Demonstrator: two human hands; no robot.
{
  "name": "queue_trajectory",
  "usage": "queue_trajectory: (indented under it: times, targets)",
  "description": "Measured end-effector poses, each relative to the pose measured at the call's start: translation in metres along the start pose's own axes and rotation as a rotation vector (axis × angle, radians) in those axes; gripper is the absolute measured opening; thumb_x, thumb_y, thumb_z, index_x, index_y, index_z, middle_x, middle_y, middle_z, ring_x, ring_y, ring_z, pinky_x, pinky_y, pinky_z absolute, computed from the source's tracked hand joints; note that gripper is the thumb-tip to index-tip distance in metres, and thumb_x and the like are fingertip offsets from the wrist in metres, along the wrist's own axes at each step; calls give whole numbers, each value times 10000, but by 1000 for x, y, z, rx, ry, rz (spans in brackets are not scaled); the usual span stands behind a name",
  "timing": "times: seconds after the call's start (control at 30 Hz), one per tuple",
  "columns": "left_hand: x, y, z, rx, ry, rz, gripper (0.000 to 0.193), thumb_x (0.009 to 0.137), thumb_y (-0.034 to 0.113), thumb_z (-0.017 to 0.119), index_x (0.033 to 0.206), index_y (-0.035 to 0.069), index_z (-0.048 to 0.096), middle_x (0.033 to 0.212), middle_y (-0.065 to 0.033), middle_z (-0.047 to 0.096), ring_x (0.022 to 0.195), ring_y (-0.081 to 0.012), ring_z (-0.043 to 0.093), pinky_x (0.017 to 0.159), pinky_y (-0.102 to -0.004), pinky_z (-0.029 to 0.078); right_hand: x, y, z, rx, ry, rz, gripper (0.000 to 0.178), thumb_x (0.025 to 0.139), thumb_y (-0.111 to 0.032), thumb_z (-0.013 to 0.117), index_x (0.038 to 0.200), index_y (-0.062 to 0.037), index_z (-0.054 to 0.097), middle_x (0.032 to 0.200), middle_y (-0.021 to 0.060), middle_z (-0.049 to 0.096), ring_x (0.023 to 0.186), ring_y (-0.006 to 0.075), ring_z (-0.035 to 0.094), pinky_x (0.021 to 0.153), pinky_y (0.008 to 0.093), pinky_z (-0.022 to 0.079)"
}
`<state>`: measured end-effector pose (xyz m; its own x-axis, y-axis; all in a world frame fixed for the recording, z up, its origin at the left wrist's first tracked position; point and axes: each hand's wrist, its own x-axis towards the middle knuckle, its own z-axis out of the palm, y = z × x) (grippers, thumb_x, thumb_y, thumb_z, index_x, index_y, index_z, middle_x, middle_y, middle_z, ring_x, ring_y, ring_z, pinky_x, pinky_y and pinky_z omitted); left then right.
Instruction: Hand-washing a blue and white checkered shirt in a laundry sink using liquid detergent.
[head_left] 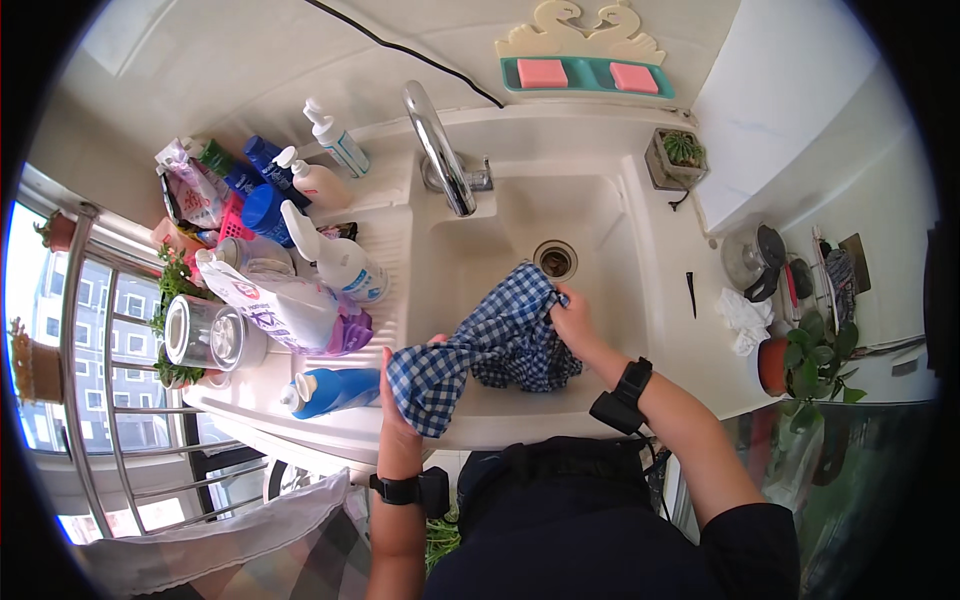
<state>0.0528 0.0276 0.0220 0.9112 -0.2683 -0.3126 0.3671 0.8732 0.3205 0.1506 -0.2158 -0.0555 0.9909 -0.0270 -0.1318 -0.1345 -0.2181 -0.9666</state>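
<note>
A blue-and-white checked cloth is stretched between my two hands over the sink. Its lower folds hang into the basin, bunched and dark. My left hand holds the near left end, the palm under the fabric and most fingers hidden by it. At the other side my right hand is closed round a gathered part of the cloth, near the drain. Whether the cloth is a garment or a plain piece, I cannot tell. A chrome faucet arches over the basin's back left; no running water shows.
Left of the basin, several bottles crowd the ridged drainboard, among them a white spray bottle, a detergent bag and a blue bottle lying down. Pink soaps sit in a green wall tray. Potted plants stand at the right.
</note>
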Motion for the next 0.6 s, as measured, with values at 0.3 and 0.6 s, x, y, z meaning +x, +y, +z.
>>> queue_trajectory:
  times: [0.3,0.6]
  targets:
    - [25,-53,4,534,119,34,662,829,302,548,1328,49,194,1242,-116,387,1127,-204,405,930,-341,335,-30,-94,-3,25,-462,-341,215,668,-76,532,862,7,573,753,83,587,720,171,547,704,272,426]
    - [34,-46,13,567,536,297,214,836,222,564,825,11,603,764,12,582,681,-48,503,613,-192,394,-23,-73,-9,439,-174,158,310,672,-20,525,980,-51,529,832,3,544,743,102,502,691,232,402]
